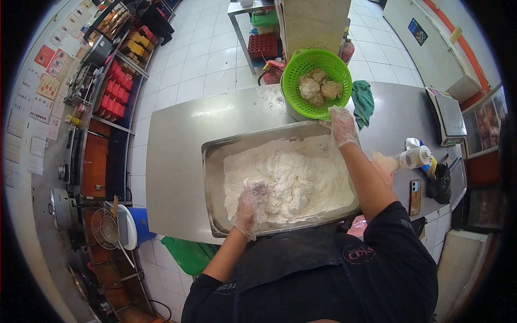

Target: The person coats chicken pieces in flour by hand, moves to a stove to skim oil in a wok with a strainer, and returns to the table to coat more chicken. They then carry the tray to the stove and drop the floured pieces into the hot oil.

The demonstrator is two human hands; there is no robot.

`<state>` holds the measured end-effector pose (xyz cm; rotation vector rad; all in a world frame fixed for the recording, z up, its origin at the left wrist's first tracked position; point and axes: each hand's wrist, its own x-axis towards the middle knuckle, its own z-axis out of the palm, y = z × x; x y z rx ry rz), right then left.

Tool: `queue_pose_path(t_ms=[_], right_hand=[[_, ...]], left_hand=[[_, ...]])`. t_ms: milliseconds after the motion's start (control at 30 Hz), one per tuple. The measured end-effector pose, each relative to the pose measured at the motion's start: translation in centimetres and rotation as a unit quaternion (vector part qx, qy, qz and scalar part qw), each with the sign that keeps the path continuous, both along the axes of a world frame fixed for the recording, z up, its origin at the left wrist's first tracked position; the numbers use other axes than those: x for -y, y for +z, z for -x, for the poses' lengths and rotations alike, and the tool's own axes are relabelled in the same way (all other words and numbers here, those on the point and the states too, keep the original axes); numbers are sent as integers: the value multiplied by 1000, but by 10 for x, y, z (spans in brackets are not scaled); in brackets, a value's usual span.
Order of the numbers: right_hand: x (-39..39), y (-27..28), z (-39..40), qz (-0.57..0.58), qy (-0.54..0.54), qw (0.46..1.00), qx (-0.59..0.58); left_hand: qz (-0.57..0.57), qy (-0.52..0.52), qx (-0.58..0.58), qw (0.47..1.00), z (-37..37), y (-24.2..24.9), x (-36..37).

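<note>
A large metal tray on the steel table holds white flour, heaped in the middle. My left hand, in a clear plastic glove, is in the flour at the tray's left part; its fingertips are dusted and partly hidden, so their pose is unclear. My right hand, also gloved, is at the near rim of a green colander, beyond the tray's far right corner, with its fingers bent against the rim. Several coated pieces lie in the colander.
Right of the colander lies a green cloth. Farther right are a scale, a white-capped bottle, a phone and a black bag. A blue bucket stands left below the table; another person's legs show top left.
</note>
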<state>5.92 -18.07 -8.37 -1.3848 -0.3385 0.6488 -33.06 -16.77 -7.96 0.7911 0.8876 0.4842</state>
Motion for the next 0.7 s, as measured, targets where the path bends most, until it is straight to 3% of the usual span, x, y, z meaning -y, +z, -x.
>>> queue_pose_path(t_ms=[33,133,267,300,367,467,567,667,700], right_hand=[[0,-15,-7,11,-4,999,49],[5,7,4,-12,-15,1000,13],[6,-2,-5,9,-22,998,51],[7,3,-3,2,-20,999,43],[8,7,-3,-6,-17,999,34],[10,5,-11,-7,1,1000,21],[11,2,-12,30,-4,996,82],[22,18,2,-7,-43,996,78],[29,18,1,26,-16,991,129]], left_hand=[[-39,-16,-29,999,1,-9,-1],[-109,-41,-69,991,4,-24,-3],[-202,-93,-106,969,8,-34,-8],[-202,-93,-106,969,8,-33,-8],[-87,-38,-46,994,7,-32,-7],[-130,-64,-81,986,6,-32,-10],[-187,-70,-90,976,5,-31,-6],[-156,-73,-98,980,3,-19,-8],[-154,-72,-99,980,4,-23,-9]])
